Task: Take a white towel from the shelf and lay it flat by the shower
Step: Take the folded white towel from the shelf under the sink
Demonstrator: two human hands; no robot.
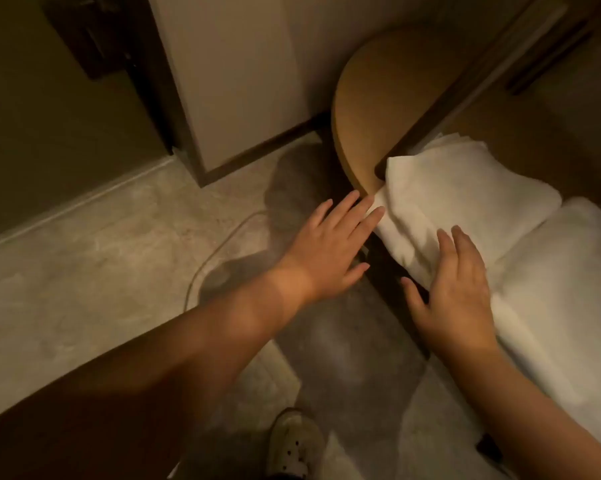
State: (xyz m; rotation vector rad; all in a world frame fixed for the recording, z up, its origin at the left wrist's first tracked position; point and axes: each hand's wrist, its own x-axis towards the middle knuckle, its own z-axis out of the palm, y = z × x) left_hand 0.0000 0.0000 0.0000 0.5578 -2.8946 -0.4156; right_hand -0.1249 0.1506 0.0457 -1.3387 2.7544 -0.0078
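Folded white towel point(448, 188) lies on shelf point(378, 98), under & just beyond R hand point(455, 292), whose fingers rest spread on its near edge, gripping nothing. L hand point(330, 247) also flat open, fingertips touching towel's left corner. 2nd towel point(552, 289) sits just right of R hand, abutting the first. Dark divider point(448, 109) stands beyond both hands. Cable point(216, 251) on floor point(101, 271) below L wrist.

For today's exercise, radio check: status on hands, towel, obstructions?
Left hand open, fingertips at white towel corner. Right hand open, resting on its near edge. Not yet lifted. Second towel alongside.
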